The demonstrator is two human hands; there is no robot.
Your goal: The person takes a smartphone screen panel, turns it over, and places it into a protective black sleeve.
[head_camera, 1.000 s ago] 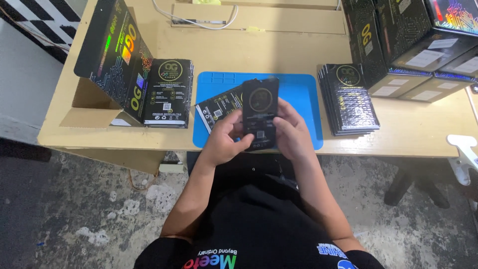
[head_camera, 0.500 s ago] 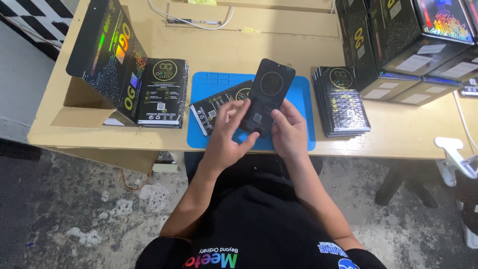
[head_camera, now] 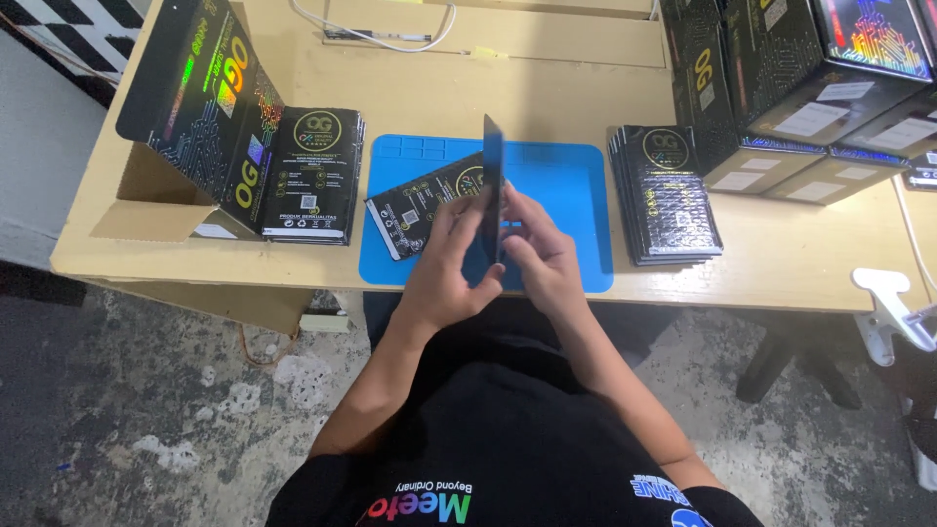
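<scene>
Both my hands hold one thin black flat pack (head_camera: 492, 181) upright and edge-on to the camera, above the blue mat (head_camera: 576, 195). My left hand (head_camera: 451, 263) grips its lower left side. My right hand (head_camera: 532, 256) grips its lower right side. Under my left hand a second black flat pack (head_camera: 420, 210) with printed gold and white markings lies tilted on the mat.
A stack of black packs (head_camera: 669, 195) lies right of the mat, and another stack (head_camera: 310, 176) lies left of it. An open cardboard display box (head_camera: 185, 117) stands far left. Large black boxes (head_camera: 800, 78) fill the back right. A white cable (head_camera: 371, 29) runs along the back.
The black pack was face-on to the camera; it has been lifted and turned in my hands until only its thin edge shows.
</scene>
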